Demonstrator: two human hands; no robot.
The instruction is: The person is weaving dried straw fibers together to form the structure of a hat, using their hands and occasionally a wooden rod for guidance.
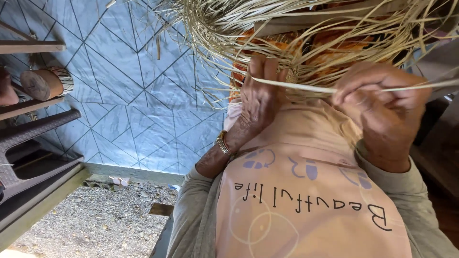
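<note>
A big bundle of pale dry straw strips hangs across the top, over an orange woven piece. One long flat strip is stretched sideways between my two hands. My left hand, with a gold bracelet on the wrist, is closed on the strip's left end against the bundle. My right hand pinches the same strip between thumb and fingers, and the strip runs on past it to the right. Below the hands lies my peach-coloured shirt with grey sleeves.
A blue sheet with a line pattern covers the floor on the left. Dark wooden rails and a rolled mat stand at the left edge. Gravel lies below the platform edge. A dark wooden surface is on the right.
</note>
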